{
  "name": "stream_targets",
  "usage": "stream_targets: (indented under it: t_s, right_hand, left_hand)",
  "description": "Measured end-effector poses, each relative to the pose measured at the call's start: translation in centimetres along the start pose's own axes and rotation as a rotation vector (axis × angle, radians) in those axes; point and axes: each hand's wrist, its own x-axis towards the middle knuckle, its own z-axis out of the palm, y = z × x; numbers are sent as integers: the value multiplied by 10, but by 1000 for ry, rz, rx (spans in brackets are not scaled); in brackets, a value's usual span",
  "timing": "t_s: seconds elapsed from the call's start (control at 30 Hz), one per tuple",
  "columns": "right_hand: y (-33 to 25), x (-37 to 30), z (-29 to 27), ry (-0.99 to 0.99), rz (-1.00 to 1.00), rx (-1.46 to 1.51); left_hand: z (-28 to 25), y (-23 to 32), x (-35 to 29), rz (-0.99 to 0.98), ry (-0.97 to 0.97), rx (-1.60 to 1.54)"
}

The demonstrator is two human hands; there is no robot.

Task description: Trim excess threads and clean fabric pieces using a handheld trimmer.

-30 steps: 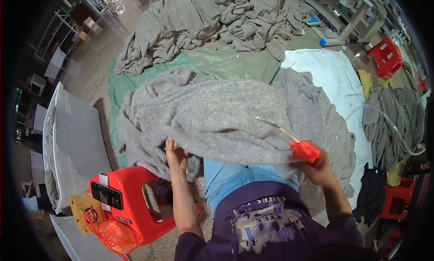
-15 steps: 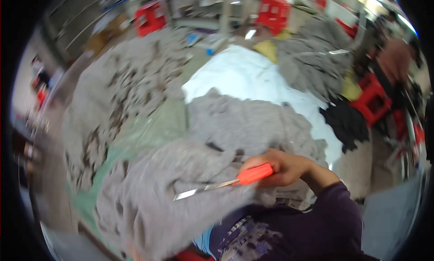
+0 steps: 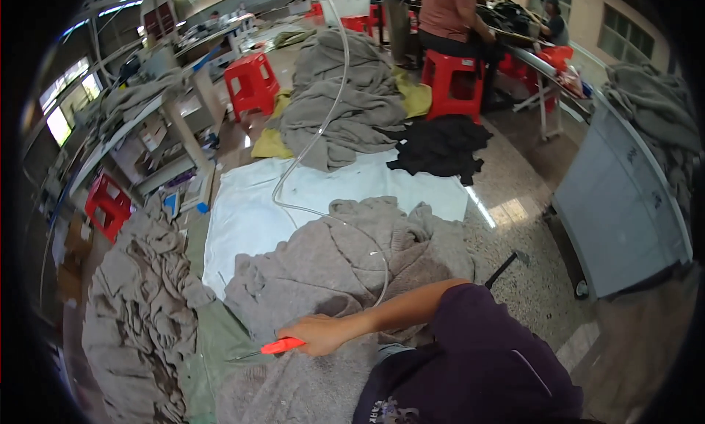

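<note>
My right hand (image 3: 317, 336) is closed around the orange handle of a tool (image 3: 283, 345) with a thin metal shaft. The shaft points left, over green sheeting (image 3: 209, 343) and the edge of a grey-brown knitted piece (image 3: 301, 387). More grey-brown knitwear (image 3: 308, 266) lies heaped just beyond my forearm, on a white cloth (image 3: 242, 203). A clear hose (image 3: 345, 64) hangs from above, crosses the cloth and knitwear, and passes out of sight behind my forearm. My left hand is outside the picture.
Another knitwear pile (image 3: 139, 314) lies at left. Farther off are a grey heap (image 3: 341, 93), black garments (image 3: 440, 145) and a red stool (image 3: 250, 82). A person (image 3: 448, 16) sits on another red stool (image 3: 453, 86). A wheeled grey bin (image 3: 624, 196) stands at right.
The view has swung right, bringing the bin and seated person into clearer sight. My right hand still grips the orange-handled tool, now lower and farther left in the picture.
</note>
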Motion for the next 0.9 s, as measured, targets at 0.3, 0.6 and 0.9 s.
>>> stream_targets:
  t_s: [0.3,0.6,0.9]
  right_hand:
    - [8,-8,-20,61,191,-93]
    - [-9,-9,-11,154,114,9]
    - [-16,-13,21,53,-87,-10]
  left_hand:
    - [-35,-8,1,-287,207,129]
    - [-180,-110,9,-871,493,12]
    - [-182,-63,11,26,-793,1024]
